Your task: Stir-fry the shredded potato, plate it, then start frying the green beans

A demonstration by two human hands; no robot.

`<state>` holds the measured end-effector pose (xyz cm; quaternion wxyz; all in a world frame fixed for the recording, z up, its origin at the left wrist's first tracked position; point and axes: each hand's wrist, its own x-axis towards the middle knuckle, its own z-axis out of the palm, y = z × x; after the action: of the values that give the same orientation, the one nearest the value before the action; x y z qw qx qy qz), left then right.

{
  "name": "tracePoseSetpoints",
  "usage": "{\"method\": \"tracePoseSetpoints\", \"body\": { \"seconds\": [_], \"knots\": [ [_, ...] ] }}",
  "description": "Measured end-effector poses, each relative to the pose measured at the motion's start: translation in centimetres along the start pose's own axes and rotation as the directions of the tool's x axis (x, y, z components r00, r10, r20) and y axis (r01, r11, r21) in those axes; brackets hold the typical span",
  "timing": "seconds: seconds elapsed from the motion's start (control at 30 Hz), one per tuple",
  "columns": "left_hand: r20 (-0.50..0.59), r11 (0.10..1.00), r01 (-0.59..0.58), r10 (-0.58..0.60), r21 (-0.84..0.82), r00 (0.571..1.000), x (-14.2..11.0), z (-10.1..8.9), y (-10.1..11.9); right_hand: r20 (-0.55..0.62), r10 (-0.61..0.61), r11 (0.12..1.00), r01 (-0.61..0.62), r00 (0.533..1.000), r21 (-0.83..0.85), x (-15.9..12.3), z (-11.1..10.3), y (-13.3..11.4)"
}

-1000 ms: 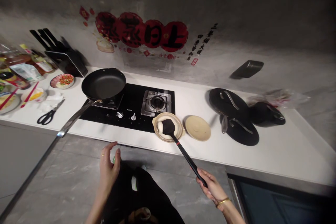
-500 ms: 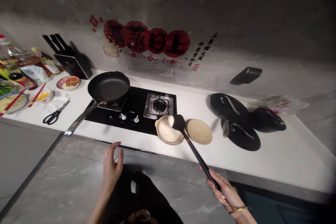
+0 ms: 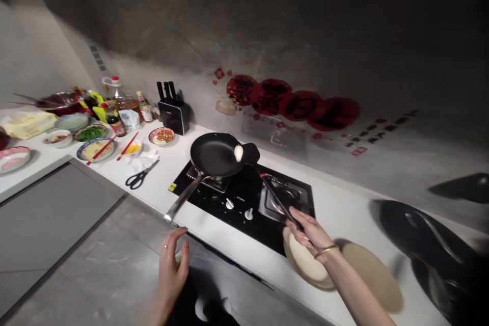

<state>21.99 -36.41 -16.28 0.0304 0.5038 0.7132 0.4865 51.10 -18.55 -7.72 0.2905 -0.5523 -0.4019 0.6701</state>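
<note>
My right hand is closed around the handle of a black spatula. On the spatula's tip sits a creamy white lump that looks like solid fat, over the right rim of a black frying pan. The pan rests on the left burner, its metal handle toward me. Below my right forearm stands a beige pot filled with a white solid, partly hidden by the arm. My left hand hangs in front of the counter edge, fingers curved and apart, holding nothing.
A beige lid and dark pan lids lie at right. The right burner sits between pan and pot. To the left are scissors, a knife block, a chopped red pepper dish, bowls with red chopsticks, and bottles.
My right hand has carried the spatula and its white lump from above the beige pot leftward to the pan's rim. The view has turned left. My left hand remains low and open.
</note>
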Motion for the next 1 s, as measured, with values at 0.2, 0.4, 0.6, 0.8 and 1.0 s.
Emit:
{"method": "tracePoseSetpoints", "body": {
  "seconds": [0.2,0.4,0.6,0.8,1.0],
  "knots": [
    [-0.015,0.999,-0.049,0.049,0.019,0.999,6.9,-3.8,-6.7,-0.152,-0.291,0.853,0.185,0.945,-0.488,7.5,7.2,3.0],
    [0.063,0.998,-0.065,0.066,-0.006,0.996,11.6,-4.9,-10.1,-0.157,-0.590,0.484,0.192,0.792,-0.854,8.7,10.3,4.8],
    [0.125,0.998,-0.012,0.019,-0.055,0.992,12.6,-4.3,-10.6,-0.127,-0.570,0.158,-0.043,0.812,-0.987,7.1,10.7,3.0],
    [0.133,0.998,0.017,-0.009,-0.058,0.991,12.1,-3.7,-10.3,-0.008,-0.604,-0.191,-0.154,0.797,-0.969,5.3,9.1,-1.5],
    [0.112,0.998,0.035,-0.029,-0.049,0.993,11.7,-3.5,-10.1,0.057,-0.580,-0.297,-0.145,0.813,-0.944,5.9,8.6,-3.2]
  ]
}}
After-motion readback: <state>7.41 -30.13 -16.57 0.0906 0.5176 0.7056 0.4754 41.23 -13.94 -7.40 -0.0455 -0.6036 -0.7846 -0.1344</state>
